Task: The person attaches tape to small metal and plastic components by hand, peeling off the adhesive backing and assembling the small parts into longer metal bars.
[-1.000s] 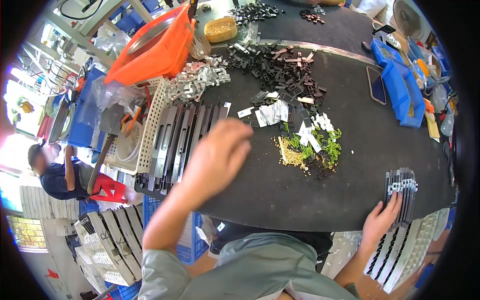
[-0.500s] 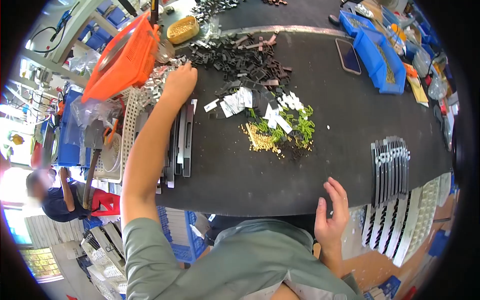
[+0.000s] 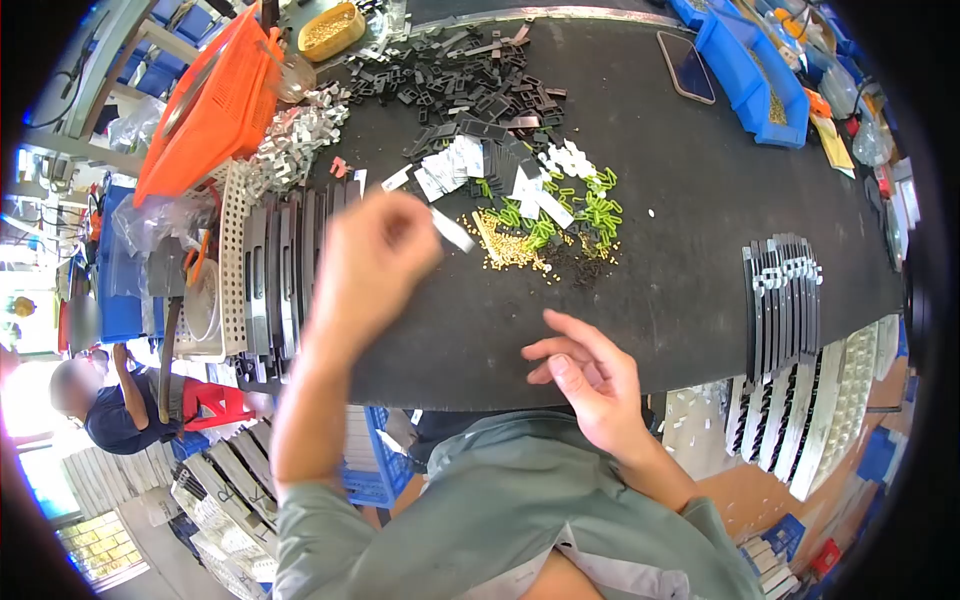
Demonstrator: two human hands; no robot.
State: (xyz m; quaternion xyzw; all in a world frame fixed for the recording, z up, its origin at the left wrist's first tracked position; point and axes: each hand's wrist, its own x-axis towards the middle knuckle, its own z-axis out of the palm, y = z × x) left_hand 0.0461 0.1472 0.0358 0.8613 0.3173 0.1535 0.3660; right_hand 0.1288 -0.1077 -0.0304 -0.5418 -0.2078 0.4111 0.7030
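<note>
My left hand, smeared by motion, is above the near left part of the black tabletop, its thumb and fingers curled into a pinch. A small silvery-white strip shows at its fingertips, too blurred to make out its kind. My right hand hovers over the near edge, with fingers apart, slightly bent and nothing in them. Beyond the hands are small brass-coloured pieces, green clips, white labels and white pieces. Left of these is a heap of silvery metal parts.
Black plastic parts are heaped at the back. Long dark bars stand beside a white basket at left, under an orange basket. Slim strips, a phone and a blue bin are at right. Another person is far left.
My left hand has come back from the silvery metal heap towards me and right, with a strip now at its fingertips. My right hand has moved left and inward. The whole view has shifted slightly.
</note>
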